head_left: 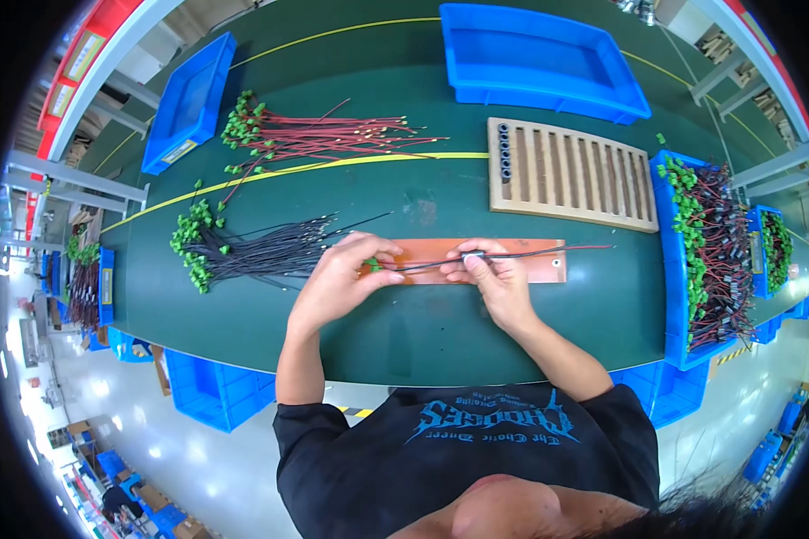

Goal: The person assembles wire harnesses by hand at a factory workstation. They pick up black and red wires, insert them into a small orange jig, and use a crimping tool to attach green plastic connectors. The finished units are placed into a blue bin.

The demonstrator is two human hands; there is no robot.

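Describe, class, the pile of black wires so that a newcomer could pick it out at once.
Start at the green table and look just to the left of the person's left hand. There lies the pile of black wires, with green connectors bunched at its left end. Its black strands set it apart from the similar pile of red wires farther back.

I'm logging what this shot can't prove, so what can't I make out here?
All in the head view:
Wires inside the right hand: hidden by its thumb and fingers.
Green connector: partly covered by the left hand.
Orange board: left end hidden behind the left hand.
Black wire pile: overlapping strands prevent counting.
Blue bin at right: floor hidden by heaped wires.
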